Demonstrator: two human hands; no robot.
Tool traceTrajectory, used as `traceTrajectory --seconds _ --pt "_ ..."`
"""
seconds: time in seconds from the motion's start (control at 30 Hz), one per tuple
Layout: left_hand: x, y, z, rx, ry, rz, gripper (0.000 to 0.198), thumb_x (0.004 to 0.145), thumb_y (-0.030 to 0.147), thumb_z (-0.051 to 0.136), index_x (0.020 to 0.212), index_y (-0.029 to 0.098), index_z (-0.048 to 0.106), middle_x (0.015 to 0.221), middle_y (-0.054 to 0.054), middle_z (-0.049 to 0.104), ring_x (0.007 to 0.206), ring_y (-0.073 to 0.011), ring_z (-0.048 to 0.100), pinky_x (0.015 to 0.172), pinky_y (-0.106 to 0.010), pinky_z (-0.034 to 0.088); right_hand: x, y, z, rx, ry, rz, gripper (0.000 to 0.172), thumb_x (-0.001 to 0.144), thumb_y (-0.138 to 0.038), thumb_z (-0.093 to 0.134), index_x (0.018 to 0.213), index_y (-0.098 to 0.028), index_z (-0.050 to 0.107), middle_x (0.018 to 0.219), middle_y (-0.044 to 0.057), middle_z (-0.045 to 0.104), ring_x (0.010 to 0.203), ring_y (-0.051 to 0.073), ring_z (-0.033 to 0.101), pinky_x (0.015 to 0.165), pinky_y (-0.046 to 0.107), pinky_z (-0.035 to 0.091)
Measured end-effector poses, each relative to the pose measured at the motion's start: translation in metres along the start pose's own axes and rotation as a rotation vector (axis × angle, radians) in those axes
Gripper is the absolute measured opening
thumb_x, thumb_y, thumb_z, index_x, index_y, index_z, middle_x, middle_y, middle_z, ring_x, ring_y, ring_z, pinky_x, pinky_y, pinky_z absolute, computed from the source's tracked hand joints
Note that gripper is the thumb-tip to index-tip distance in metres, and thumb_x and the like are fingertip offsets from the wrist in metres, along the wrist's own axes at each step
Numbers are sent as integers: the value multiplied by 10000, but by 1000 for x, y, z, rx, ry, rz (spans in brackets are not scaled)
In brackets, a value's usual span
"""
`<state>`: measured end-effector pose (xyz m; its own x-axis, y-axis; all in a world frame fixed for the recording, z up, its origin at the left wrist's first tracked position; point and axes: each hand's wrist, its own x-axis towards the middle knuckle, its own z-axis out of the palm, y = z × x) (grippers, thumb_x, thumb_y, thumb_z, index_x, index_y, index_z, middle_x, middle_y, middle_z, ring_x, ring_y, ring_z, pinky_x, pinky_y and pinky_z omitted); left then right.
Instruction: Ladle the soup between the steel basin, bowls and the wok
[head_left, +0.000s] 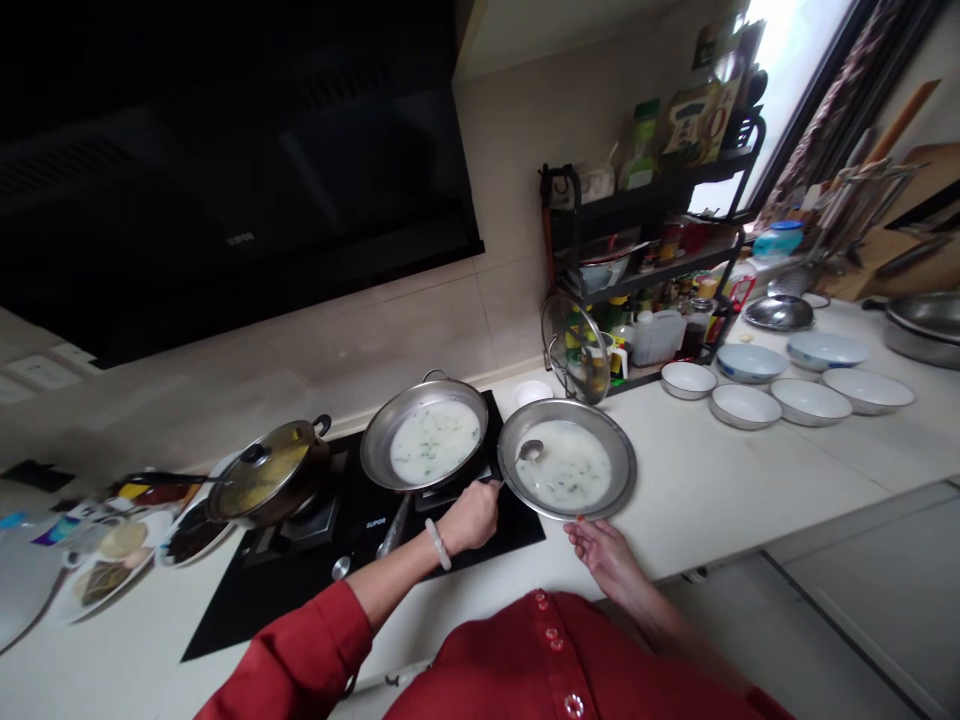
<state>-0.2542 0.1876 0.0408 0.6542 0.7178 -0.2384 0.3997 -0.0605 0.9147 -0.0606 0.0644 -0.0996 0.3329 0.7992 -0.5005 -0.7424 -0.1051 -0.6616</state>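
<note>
My left hand (471, 515), with a pale bracelet at its wrist, is closed around the handle of a metal spoon (531, 450). The spoon's bowl is over the white soup with green bits in a wide metal basin (626, 470) on the counter. At the basin's near rim, my right hand (604, 555) grips the edge between thumb and fingers. Just left, a steel frying pan (379, 440) on the burner holds similar white, green-flecked soup. Its handle points toward me, below my left forearm.
A lidded pot (277, 470) occupies the left burner of the black hob (247, 590). Several white bowls (742, 405) stand on the right counter. Behind the basin are a glass lid (576, 350) and a spice rack (637, 280). Plates of food (105, 580) lie far left.
</note>
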Motion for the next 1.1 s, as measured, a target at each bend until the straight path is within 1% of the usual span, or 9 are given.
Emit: traceTrajectory --seconds 0.1,0.17,0.33,0.43,0.53,0.63,0.8,0.93,1.1 --pt "-3 -3 -1 264 79 154 319 605 -93 546 691 211 505 467 69 322 449 -113 346 520 -275 291 0 0 0 -18 10 -3 262 533 -281 825 635 -216 592 696 41 705 619 164 615 533 266 446" --pt "-3 1 -2 277 51 118 259 642 -54 553 696 196 513 483 47 394 449 -98 347 502 -257 289 1 1 -1 -25 11 -6 254 542 -286 817 637 -220 591 703 44 705 624 171 618 535 274 448" --pt "-2 19 -16 -356 -80 -269 94 769 99 511 826 127 579 577 13 508 370 -29 249 364 -184 149 2 1 -2 2 8 11 282 513 -294 839 633 -219 594 701 48 708 619 177 611 534 277 445" --pt "-9 29 -36 -700 -85 -317 197 729 62 548 916 76 607 609 25 485 378 9 200 340 -138 99 3 1 -3 3 2 10 285 513 -302 841 634 -217 598 706 45 710 626 170 612 544 270 442" --pt "-18 32 -63 -794 26 -283 233 708 30 548 930 62 610 609 28 480 378 17 215 326 -115 107 3 2 -4 -10 -4 14 272 514 -291 837 638 -216 607 714 49 710 631 174 616 551 275 440" --pt "-27 26 -91 -742 152 -234 224 697 32 553 912 60 608 618 13 509 379 13 242 319 -110 133 4 1 -4 -10 2 21 270 510 -282 838 629 -219 605 710 47 705 631 175 612 548 277 437" --pt "-34 1 -129 -422 361 -278 121 695 112 626 806 87 583 541 13 525 351 -7 267 319 -137 141 4 0 -4 -35 4 15 267 531 -298 826 628 -224 589 718 47 702 640 183 616 551 288 439" --pt "-34 -19 -141 -189 459 -349 81 680 113 633 694 106 554 493 11 535 328 -17 287 326 -153 134 3 -1 -4 -35 6 23 269 519 -302 830 632 -225 599 710 39 703 634 176 611 550 285 439" --pt "-24 -31 -143 -195 453 -392 165 636 40 643 574 120 513 424 15 505 302 -24 306 317 -156 116 2 -2 -3 -22 7 28 278 505 -301 840 619 -222 599 707 39 706 627 160 599 548 270 433"
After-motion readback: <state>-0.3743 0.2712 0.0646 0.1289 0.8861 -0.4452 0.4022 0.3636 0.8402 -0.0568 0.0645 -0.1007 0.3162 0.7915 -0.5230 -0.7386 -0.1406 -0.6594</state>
